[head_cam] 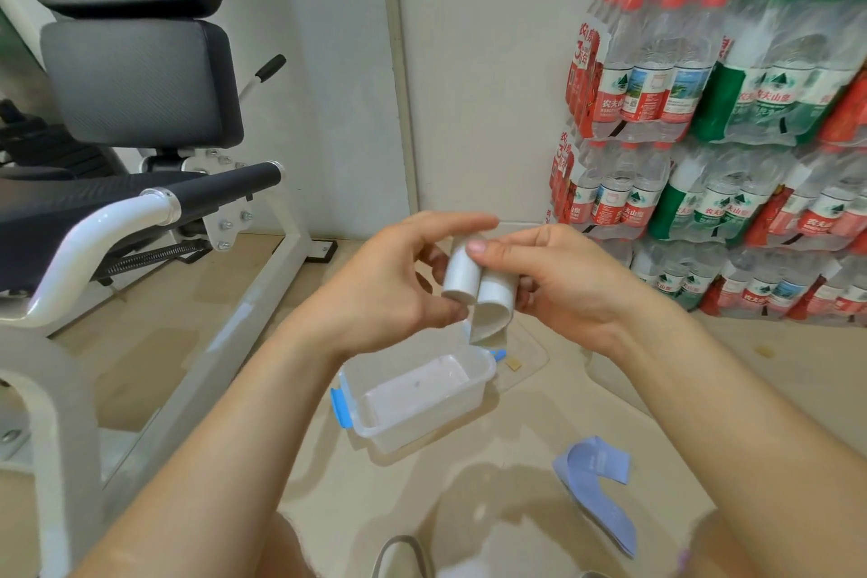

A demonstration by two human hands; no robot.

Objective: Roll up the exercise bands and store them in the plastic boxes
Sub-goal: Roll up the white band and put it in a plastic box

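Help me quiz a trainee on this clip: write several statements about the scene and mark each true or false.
1. Both the left hand and the right hand hold the white band. True.
2. The plastic box already has a rolled band inside. False: no band lies in it.
3. A purple band lies on the floor, to the right of the box. True.
4. The latch on the box is red. False: it is blue.
5. The white band rests on the floor. False: it is held in the air above the box.
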